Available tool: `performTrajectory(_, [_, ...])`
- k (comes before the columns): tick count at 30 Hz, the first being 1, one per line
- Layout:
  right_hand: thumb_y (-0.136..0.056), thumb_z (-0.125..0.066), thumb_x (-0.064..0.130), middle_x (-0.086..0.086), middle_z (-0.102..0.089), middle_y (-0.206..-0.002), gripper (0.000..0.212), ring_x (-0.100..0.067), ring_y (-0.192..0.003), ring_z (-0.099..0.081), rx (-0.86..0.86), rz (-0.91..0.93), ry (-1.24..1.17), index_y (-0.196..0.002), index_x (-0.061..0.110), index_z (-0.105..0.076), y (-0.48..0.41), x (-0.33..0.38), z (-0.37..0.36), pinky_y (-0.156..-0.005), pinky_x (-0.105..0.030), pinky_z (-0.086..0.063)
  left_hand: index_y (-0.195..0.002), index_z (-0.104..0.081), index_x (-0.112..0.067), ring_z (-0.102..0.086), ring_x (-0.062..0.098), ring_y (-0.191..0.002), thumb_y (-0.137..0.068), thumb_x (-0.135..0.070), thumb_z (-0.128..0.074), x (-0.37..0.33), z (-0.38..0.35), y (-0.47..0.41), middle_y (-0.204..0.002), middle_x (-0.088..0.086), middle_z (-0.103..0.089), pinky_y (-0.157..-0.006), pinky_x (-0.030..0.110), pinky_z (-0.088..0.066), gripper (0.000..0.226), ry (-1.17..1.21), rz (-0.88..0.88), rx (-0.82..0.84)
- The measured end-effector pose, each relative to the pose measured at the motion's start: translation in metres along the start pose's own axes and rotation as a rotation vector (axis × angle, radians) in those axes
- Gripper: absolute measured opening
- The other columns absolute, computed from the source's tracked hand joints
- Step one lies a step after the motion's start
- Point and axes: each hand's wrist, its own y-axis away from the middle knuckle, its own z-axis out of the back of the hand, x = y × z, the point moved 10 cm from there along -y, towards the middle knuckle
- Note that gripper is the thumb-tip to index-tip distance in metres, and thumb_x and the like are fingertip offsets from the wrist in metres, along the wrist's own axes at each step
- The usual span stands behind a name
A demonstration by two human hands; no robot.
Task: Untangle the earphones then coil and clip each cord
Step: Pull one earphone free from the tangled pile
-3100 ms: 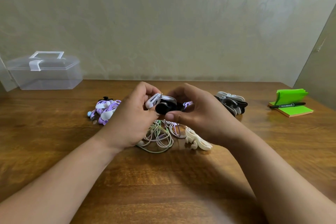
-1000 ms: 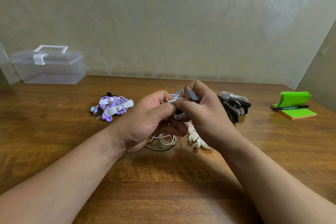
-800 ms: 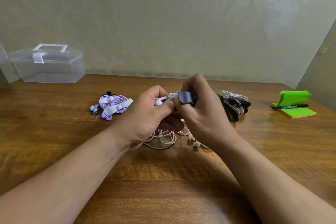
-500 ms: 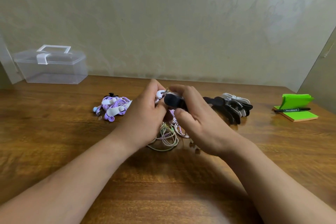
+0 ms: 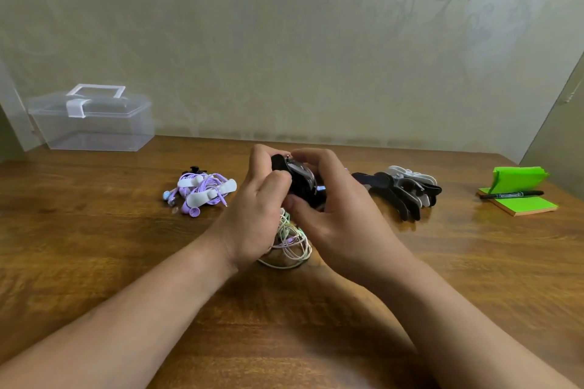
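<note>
Head view: both hands meet over the middle of the wooden table (image 5: 94,262), curled round a black clip (image 5: 300,180). The left hand (image 5: 256,199) grips its left end with thumb and bent fingers. The right hand (image 5: 341,215) pinches the right side, thumb below and fingers arched over the top. A bit of cord seems to sit inside the clip, though the fingers hide most of it.

Under the hands lies a loose tangle of pale cords (image 5: 290,240), partly covered by both wrists. To the left, well apart, rests a purple earphone bundle (image 5: 202,191), already coiled and held by white clips. To the right is a pile of spare clips (image 5: 404,189), black and white, just beyond the right knuckles. A clear plastic box (image 5: 91,123) stands at the far left by the wall. A green notepad (image 5: 518,202) with a pen (image 5: 512,194) across it lies at the far right.

Half a second ago a white earbud showed beside the left thumb; now the clip has turned and covers it. The white clip seen on the table a second ago is hidden behind the right hand.
</note>
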Motion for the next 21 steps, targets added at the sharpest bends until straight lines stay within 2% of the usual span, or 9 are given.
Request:
performTrajectory(2, [-0.104, -0.059, 0.016, 0.014, -0.069, -0.119, 0.032, 0.001, -0.109, -0.063, 0.019, 0.0, -0.07, -0.135, 0.024, -0.06, 0.0, 0.004, 0.004, -0.087, -0.015, -0.05, -0.116, -0.047, -0.013, -0.06, 0.019, -0.1, -0.093, -0.032, -0.039, -0.002, 0.003, -0.002, -0.101, 0.006, -0.063, -0.092, 0.049, -0.05, 0.031, 0.022, -0.011, -0.017])
performTrajectory(4, [-0.108, -0.052, 0.016, 0.009, -0.072, -0.111, 0.024, -0.006, -0.104, -0.066, -0.05, 0.019, -0.107, -0.125, 0.022, -0.069, -0.002, 0.007, 0.017, -0.083, -0.021, -0.052, -0.115, -0.049, -0.014, -0.058, 0.026, -0.095, -0.093, -0.038, -0.04, -0.004, 0.004, -0.002, -0.099, 0.01, -0.062, -0.089, 0.052, -0.048, 0.035, 0.014, -0.023, -0.018])
performTrajectory(6, [-0.107, -0.056, 0.02, 0.009, -0.071, -0.104, 0.018, -0.008, -0.101, -0.065, -0.112, 0.032, -0.063, -0.114, 0.024, -0.072, -0.005, 0.004, 0.026, -0.081, -0.023, -0.05, -0.114, -0.051, -0.013, -0.058, 0.03, -0.099, -0.093, -0.038, -0.038, -0.006, 0.001, -0.002, -0.103, 0.016, -0.062, -0.088, 0.047, -0.048, 0.036, -0.008, -0.032, 0.001])
performTrajectory(9, [-0.102, -0.066, 0.017, 0.009, -0.067, -0.097, 0.014, -0.012, -0.095, -0.065, -0.095, 0.035, -0.053, -0.108, 0.027, -0.072, -0.005, 0.0, 0.026, -0.076, -0.02, -0.05, -0.11, -0.053, -0.012, -0.055, 0.021, -0.091, -0.093, -0.035, -0.036, -0.004, -0.005, -0.001, -0.095, 0.011, -0.06, -0.082, 0.04, -0.045, 0.033, -0.018, -0.013, 0.041])
performTrajectory(13, [-0.099, -0.07, 0.018, 0.01, -0.071, -0.093, 0.01, -0.009, -0.092, -0.066, -0.08, 0.021, -0.022, -0.103, 0.026, -0.074, -0.005, -0.004, 0.027, -0.073, -0.015, -0.048, -0.106, -0.054, -0.014, -0.055, 0.021, -0.091, -0.091, -0.04, -0.04, 0.004, -0.009, 0.0, -0.093, 0.008, -0.059, -0.085, 0.047, -0.044, 0.032, 0.018, 0.066, 0.093])
performTrajectory(17, [-0.097, -0.073, 0.018, 0.011, -0.07, -0.088, 0.007, -0.006, -0.087, -0.064, -0.096, 0.008, 0.04, -0.099, 0.024, -0.075, -0.005, -0.007, 0.028, -0.07, -0.013, -0.044, -0.117, -0.05, -0.009, -0.058, 0.02, -0.093, -0.089, -0.034, -0.051, 0.008, -0.017, 0.003, -0.096, 0.008, -0.06, -0.085, 0.046, -0.046, 0.038, 0.043, 0.105, 0.176])
performTrajectory(19, [-0.098, -0.071, 0.017, 0.011, -0.071, -0.087, 0.009, -0.007, -0.086, -0.065, -0.077, 0.01, 0.05, -0.1, 0.025, -0.075, -0.005, -0.007, 0.028, -0.069, -0.015, -0.047, -0.116, -0.053, -0.011, -0.058, 0.023, -0.092, -0.084, -0.036, -0.056, 0.011, -0.016, 0.003, -0.096, 0.012, -0.062, -0.086, 0.052, -0.047, 0.041, 0.047, 0.127, 0.176])
performTrajectory(21, [-0.1, -0.069, 0.014, 0.011, -0.073, -0.087, 0.013, -0.008, -0.083, -0.069, -0.04, -0.006, -0.02, -0.103, 0.025, -0.075, -0.006, -0.01, 0.027, -0.071, -0.026, -0.056, -0.113, -0.057, -0.014, -0.058, 0.027, -0.094, -0.078, -0.043, -0.056, 0.015, -0.013, 0.002, -0.096, 0.017, -0.063, -0.092, 0.063, -0.047, 0.045, 0.075, 0.155, 0.167])
